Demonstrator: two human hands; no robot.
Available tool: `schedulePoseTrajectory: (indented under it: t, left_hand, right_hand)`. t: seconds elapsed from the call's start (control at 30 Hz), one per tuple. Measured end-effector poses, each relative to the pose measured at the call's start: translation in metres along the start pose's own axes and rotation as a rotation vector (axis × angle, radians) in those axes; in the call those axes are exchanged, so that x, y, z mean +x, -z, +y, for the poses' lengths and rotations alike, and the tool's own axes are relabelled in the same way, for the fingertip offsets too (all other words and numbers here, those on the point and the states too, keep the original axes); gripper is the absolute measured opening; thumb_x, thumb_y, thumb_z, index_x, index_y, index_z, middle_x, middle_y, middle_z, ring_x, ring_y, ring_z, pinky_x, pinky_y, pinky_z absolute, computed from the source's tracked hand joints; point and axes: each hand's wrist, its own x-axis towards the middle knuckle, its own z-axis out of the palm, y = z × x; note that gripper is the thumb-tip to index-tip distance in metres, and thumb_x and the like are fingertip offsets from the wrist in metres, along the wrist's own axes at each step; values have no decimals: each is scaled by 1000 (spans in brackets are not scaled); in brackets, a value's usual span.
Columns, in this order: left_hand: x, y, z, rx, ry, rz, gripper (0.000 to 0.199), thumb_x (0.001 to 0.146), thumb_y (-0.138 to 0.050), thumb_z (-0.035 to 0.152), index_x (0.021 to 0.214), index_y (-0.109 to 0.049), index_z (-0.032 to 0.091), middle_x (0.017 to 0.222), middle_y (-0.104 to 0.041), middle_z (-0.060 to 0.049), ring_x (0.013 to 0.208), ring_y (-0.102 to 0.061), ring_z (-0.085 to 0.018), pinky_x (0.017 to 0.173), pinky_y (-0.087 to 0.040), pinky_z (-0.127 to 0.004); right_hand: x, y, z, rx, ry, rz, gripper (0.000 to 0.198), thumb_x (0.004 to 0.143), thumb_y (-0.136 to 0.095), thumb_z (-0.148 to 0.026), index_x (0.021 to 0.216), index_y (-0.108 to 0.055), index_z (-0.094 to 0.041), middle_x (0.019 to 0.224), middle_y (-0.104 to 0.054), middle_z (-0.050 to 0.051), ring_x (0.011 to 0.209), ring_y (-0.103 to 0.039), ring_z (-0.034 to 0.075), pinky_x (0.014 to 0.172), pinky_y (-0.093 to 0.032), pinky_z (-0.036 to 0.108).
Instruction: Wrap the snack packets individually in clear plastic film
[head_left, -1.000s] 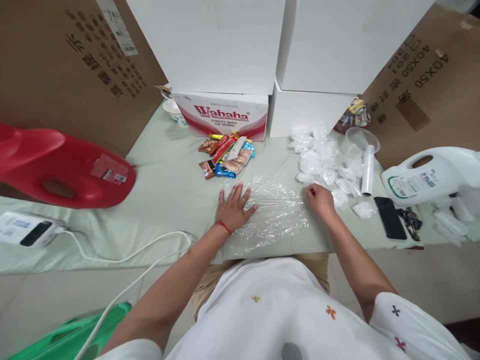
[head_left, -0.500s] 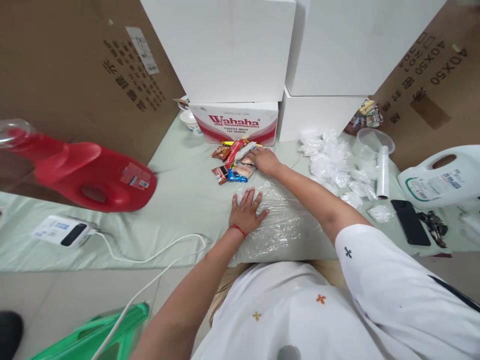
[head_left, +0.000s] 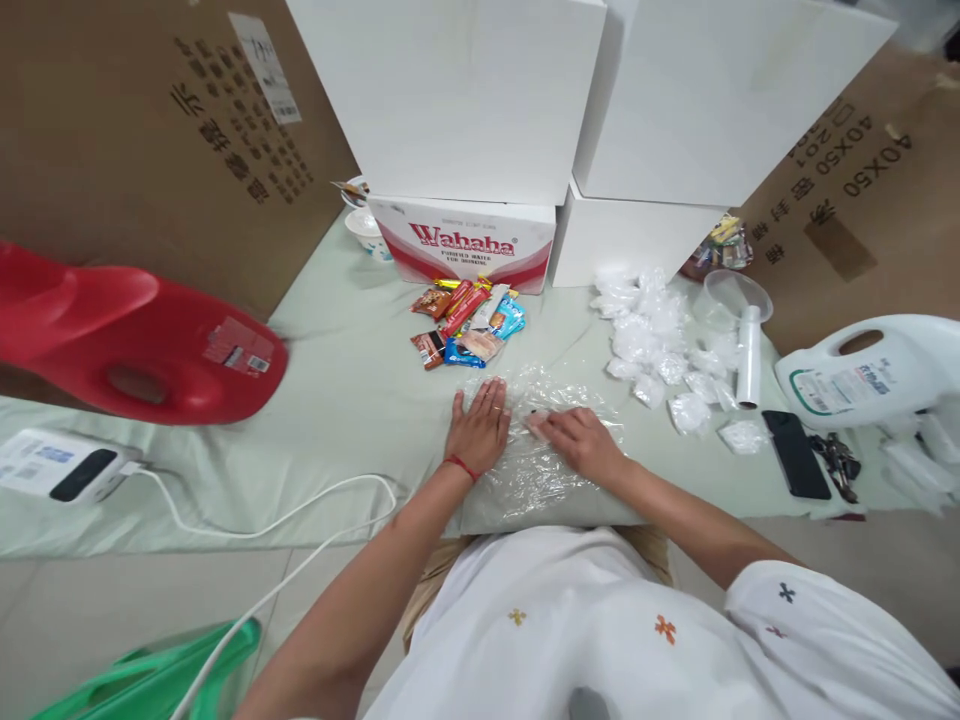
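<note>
Resting left hand (head_left: 478, 430): open flat on film (head_left: 525, 485)
Right hand (head_left: 579, 440): fingers pinching small packet (head_left: 536, 422)
Bowl (head_left: 370, 240): contents unclear
Tub (head_left: 724, 286): beside roll (head_left: 749, 355)

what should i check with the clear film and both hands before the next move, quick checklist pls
1. Left hand lying flat at the left side of the clear film: ok
2. Right hand with a small item at its fingertips, over the film: ok
3. What that item is: cannot tell, too small and partly covered by the fingers
4. Film smooth: not ok, it is wrinkled
5. White cable and black phone apart from the film: ok, cable to the left, phone to the right
</note>
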Motion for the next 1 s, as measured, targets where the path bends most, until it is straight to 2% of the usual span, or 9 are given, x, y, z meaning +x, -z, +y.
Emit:
schedulePoseTrajectory:
  t: [0.17,0.3,0.37,0.5,0.6,0.73,0.83,0.93,1.0]
  left_hand:
    - [1,0,1,16,2,-20,58,104,-27,33,159,-38,18,167,-33,-11,156,-31,-25,127,-10,-61]
    - [1,0,3,21,11,-9,59,103,-29,32,160,-37,18,167,-34,-10,155,-32,-26,127,-9,-62]
    - [1,0,4,29,18,-13,59,103,-29,32,160,-37,18,167,-34,-10,155,-32,-26,127,-9,-62]
    - [2,3,5,33,43,-49,58,104,-27,33,159,-39,20,166,-36,-9,155,-32,-25,128,-10,-60]
    - [2,5,6,21,61,-60,58,105,-23,33,159,-38,20,166,-37,-8,156,-31,-23,128,-11,-58]
    - [2,3,6,21,94,-38,59,105,-26,36,160,-37,17,167,-34,-9,157,-29,-25,128,-10,-59]
    - [2,1,6,15,105,-20,60,104,-26,35,160,-36,16,168,-32,-10,157,-28,-25,128,-10,-60]
    - [2,1,6,5,105,-1,60,104,-27,33,160,-36,17,168,-32,-10,157,-28,-24,128,-9,-59]
    - [2,1,6,0,96,6,60,103,-28,33,160,-37,18,168,-32,-10,157,-28,-24,128,-10,-59]
  right_hand:
    - [20,-2,5,218,66,-184,39,102,-55,-43,125,-67,-14,127,-65,17,102,-55,27,92,-47,41]
    - [83,5,35,76,-99,-257,31,104,-44,-26,105,-73,-15,100,-68,15,97,-53,27,92,-43,40]
    - [123,-6,50,16,-158,-297,28,100,-52,-21,120,-70,-13,111,-67,16,108,-51,29,97,-42,40]
    - [188,-44,59,17,-166,-338,77,87,-74,-28,157,-41,-18,152,-47,16,131,-43,33,107,-40,43]
    - [208,-58,54,22,-165,-369,70,93,-68,-31,157,-42,-21,144,-53,18,127,-49,34,104,-42,43]
    - [192,-45,54,131,-141,-313,47,101,-51,-25,147,-55,-18,124,-66,15,116,-58,28,101,-44,39]
    - [155,-20,57,373,-131,-130,40,102,-50,-33,135,-63,-15,124,-68,14,116,-59,25,101,-44,35]
    - [106,7,59,610,-364,60,40,99,-54,-47,119,-70,-16,107,-71,9,98,-63,21,88,-49,31]
    - [75,23,59,776,-580,67,44,95,-59,-55,111,-71,-16,92,-71,5,82,-62,19,75,-48,28]
